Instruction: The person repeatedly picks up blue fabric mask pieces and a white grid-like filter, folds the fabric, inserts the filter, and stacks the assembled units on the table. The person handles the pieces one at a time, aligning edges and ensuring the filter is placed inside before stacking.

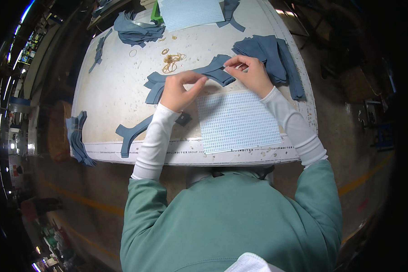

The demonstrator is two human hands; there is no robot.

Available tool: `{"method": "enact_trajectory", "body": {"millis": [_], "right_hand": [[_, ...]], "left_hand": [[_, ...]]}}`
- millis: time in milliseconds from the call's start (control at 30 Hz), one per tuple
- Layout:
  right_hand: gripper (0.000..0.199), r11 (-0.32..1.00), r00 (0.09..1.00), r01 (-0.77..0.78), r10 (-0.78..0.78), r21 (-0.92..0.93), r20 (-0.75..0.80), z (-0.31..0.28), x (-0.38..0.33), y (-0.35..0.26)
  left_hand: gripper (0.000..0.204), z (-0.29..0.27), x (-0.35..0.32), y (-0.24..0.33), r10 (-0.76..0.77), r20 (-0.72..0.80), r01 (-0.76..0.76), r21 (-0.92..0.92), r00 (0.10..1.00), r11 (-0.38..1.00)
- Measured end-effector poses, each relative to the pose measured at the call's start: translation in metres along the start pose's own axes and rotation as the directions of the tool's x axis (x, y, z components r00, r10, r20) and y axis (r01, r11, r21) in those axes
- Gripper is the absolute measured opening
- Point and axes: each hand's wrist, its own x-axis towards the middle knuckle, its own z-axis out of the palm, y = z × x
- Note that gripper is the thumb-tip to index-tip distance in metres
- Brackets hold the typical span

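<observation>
— 2 hands on 1 curved blue fabric piece point(213, 70), just beyond the far edge of the blue grid sheet point(236, 121). Grip state?

— Left hand point(180, 90): thumb and forefinger pinched together at the near edge of the piece, other fingers curled. Right hand point(251, 72): fingertips pinched on the piece's right end, possibly on something small and pale too; too small to tell.

— Handling?

— Judged light, soft, limp; likely to droop or fold if lifted by 1 end. Best taken at both ends or along an edge, flat on the white table point(113, 90).

— Surroundings, relative to the grid sheet?

— Stack of blue pieces point(272, 52) beyond its far right corner. Loose rubber bands point(171, 61) beyond its far left corner. 1 Y-shaped blue piece point(130, 133) to its left. Second grid sheet point(188, 12) well beyond, at the table's far edge.
</observation>
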Motion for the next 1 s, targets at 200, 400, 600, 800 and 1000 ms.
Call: {"method": "enact_trajectory", "body": {"millis": [200,400,600,800,1000], "right_hand": [[0.016,0.986,0.986,-0.158,0.160,-0.049,0.047,0.014,0.003,0.025],[0.014,0.995,0.998,-0.054,0.052,-0.079,-0.022,0.023,0.000,0.027],[0.008,0.943,0.977,0.146,-0.185,-0.300,-0.109,0.028,-0.003,0.026],[0.012,0.963,0.978,0.103,-0.144,-0.251,-0.150,0.019,0.001,0.013],[0.005,0.774,0.954,0.287,-0.284,-0.565,0.097,-0.014,0.042,0.001]], "left_hand": [[0.015,-0.006,0.046,-0.014,0.181,0.116,-0.206,0.253,0.977,0.946],[0.031,0.007,0.051,-0.034,0.086,0.253,-0.154,0.264,0.964,0.952],[0.033,0.008,0.049,-0.036,0.091,0.225,-0.149,0.257,0.970,0.955],[0.032,0.009,0.049,-0.035,0.099,0.223,-0.155,0.249,0.970,0.956],[0.032,0.010,0.047,-0.037,0.110,0.219,-0.164,0.248,0.970,0.955]]}}
